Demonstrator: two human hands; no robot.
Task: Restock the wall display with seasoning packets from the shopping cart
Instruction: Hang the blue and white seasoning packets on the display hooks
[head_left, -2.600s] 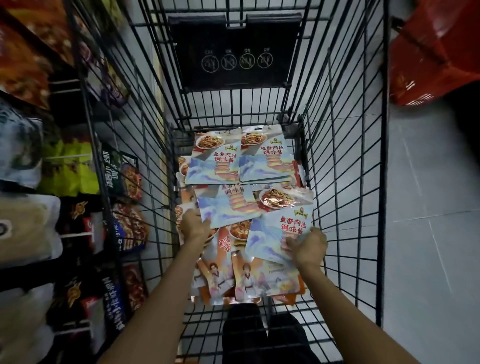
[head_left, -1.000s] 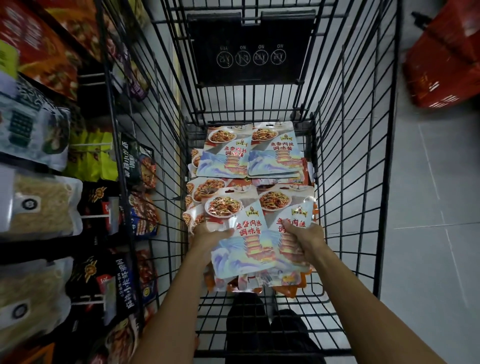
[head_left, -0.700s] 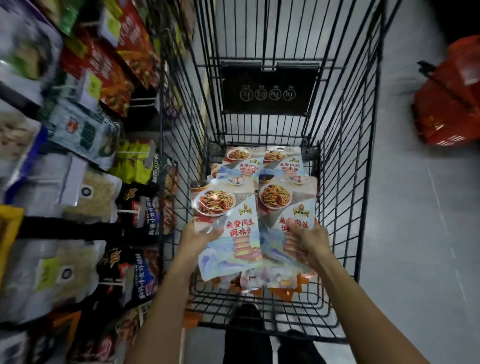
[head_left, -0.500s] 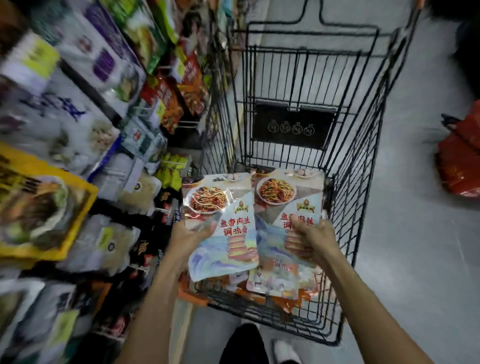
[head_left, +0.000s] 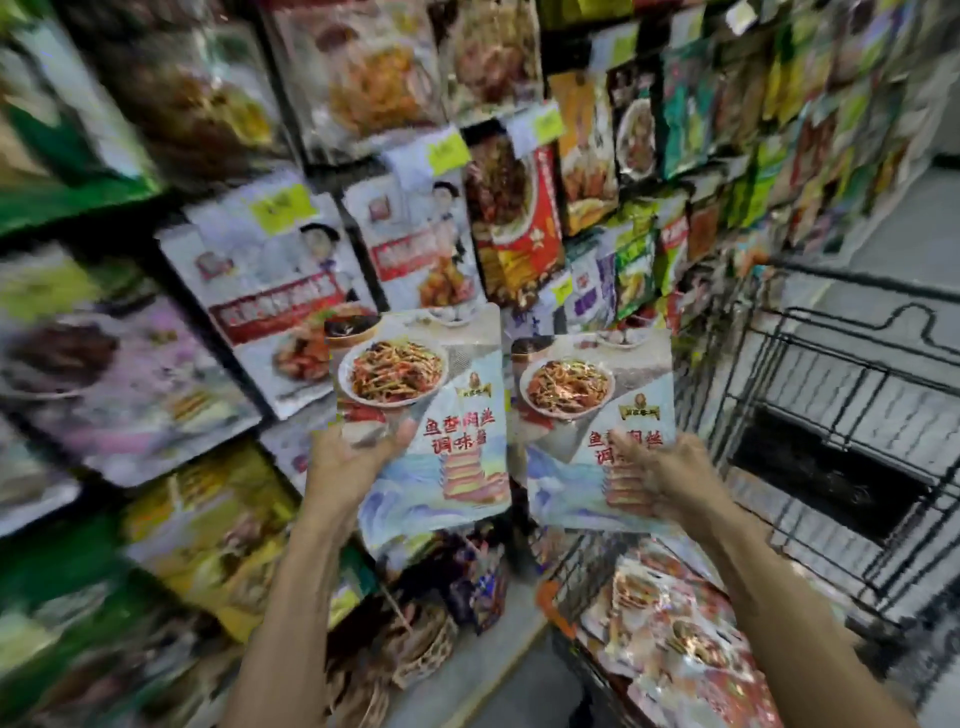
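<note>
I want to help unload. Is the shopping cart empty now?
Not empty. A pile of seasoning packets lies in the cart, below the left packet in the left hand and the right packet in the right hand.

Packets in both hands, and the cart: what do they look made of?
Left packet and right packet: thin flexible plastic film, probably laminated, with a glossy finish. The printed faces show a sheen and the flat sheets curve slightly in the grip. Cart: metal wire, seemingly dark-coated and matte. Thin black rods form an open grid.
</note>
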